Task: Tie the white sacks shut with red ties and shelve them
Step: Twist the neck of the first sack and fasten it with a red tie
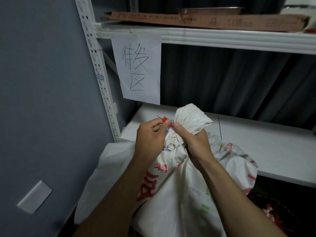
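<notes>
tying step: right hand point(193, 139) grips the white sack point(179, 177) at its bunched neck, left hand point(150, 134) pinches the red tie point(165, 120). next, probably cinch it, then lift onto the shelf point(256, 147).

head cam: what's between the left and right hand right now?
Head view: the red tie and the bunched neck of the white sack fill the gap between left hand and right hand.

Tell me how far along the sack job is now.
Done: the white sack's mouth is gathered into a neck. In hand: the right hand grips that neck while the left hand pinches the red tie against it. Left, it seems: tightening the tie and lifting the sack onto the white shelf behind.
</notes>
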